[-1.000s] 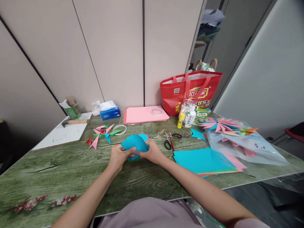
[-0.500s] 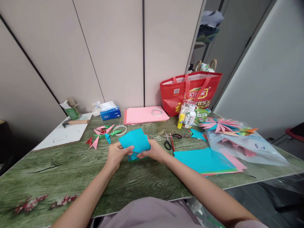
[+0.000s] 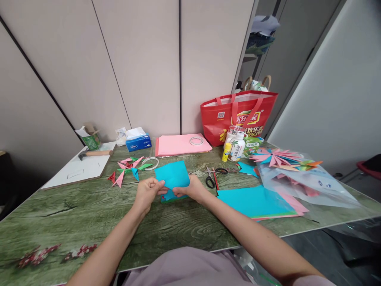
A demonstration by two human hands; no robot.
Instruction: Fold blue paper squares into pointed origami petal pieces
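A blue paper piece is held up between my hands above the table. My left hand pinches its lower left corner between thumb and fingers. Its right edge is gripped by my right hand, with the thumb in front and the other fingers mostly hidden behind. Just below the held piece, more blue paper shows with green at its lower edge. Scissors and a red pencil lie to the right of my right hand.
Folded paper pieces and a tape roll lie left. Blue sheets, a glue stick, a red bag and a plastic bag are right. Pink sheets and a tissue box are behind.
The blue paper has shifted slightly right and turned more level. My left hand has slid to its lower left corner, and my right thumb now lies over its front.
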